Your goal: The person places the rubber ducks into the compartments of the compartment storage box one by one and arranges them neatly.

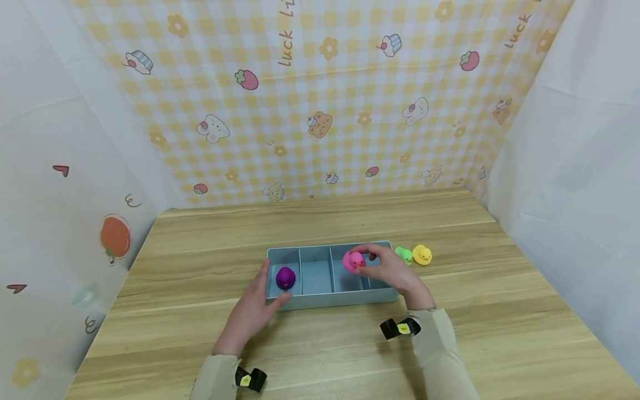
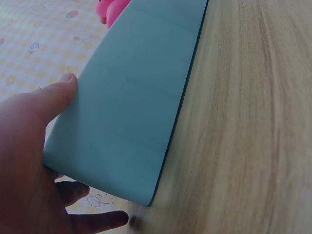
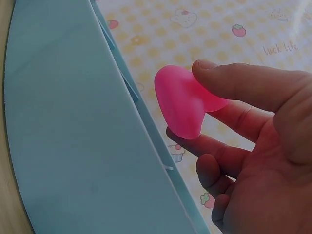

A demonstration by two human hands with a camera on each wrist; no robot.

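A long blue divided box [image 1: 330, 301] sits on the wooden table. My left hand [image 1: 251, 314] rests against its left end, thumb at the front rim and fingers spread along the short side. A purple rubber duck [image 1: 285, 278] lies in the leftmost compartment, close to that hand. Over the third compartment from the left, my right hand [image 1: 392, 270] pinches a pink rubber duck [image 1: 353, 261] between thumb and fingers. The right wrist view shows the pink duck [image 3: 180, 102] above the level of the box's rim. The rightmost compartment is partly hidden behind my right hand.
Just past the box's right end, a green duck [image 1: 404, 255] and a yellow duck [image 1: 422, 255] stand side by side on the table [image 1: 210, 233]. A checked patterned cloth [image 1: 320, 83] hangs at the back, with white cloth on both sides.
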